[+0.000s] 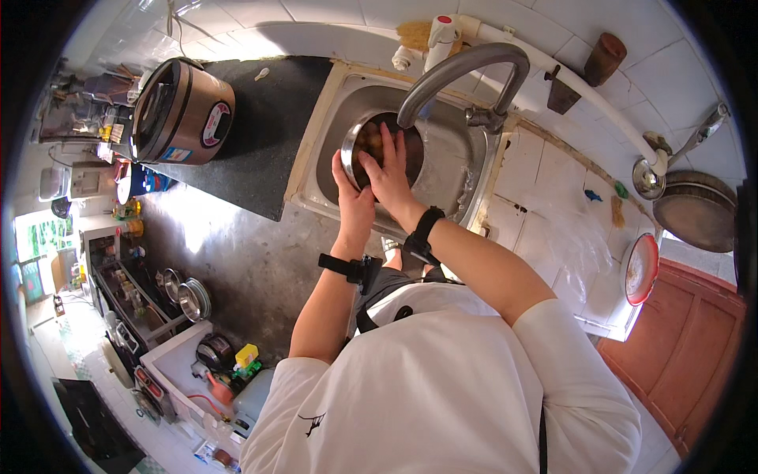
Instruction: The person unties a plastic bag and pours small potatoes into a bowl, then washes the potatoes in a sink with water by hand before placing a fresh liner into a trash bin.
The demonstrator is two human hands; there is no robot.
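A round metal bowl (349,157) sits tilted in the stainless steel sink (445,178). Brownish, rounded pieces of food (369,138), perhaps potatoes, lie inside it in shadow. My left hand (354,200) holds the bowl by its near left side, fingers along the outer wall. Across the bowl's mouth reaches my right hand (388,178), its fingers spread over the pieces; whether it grips anything is hidden. The curved metal faucet (465,65) arches over the sink, its spout end just right of my right fingertips. No stream of water is visible from it.
Left of the sink, a rice cooker (183,112) stands on the dark countertop (266,136). A plastic bag (571,243) and a red-rimmed enamel dish (641,269) rest on the tiled counter at right. A ladle (648,178) and a pan (696,213) hang on the wall.
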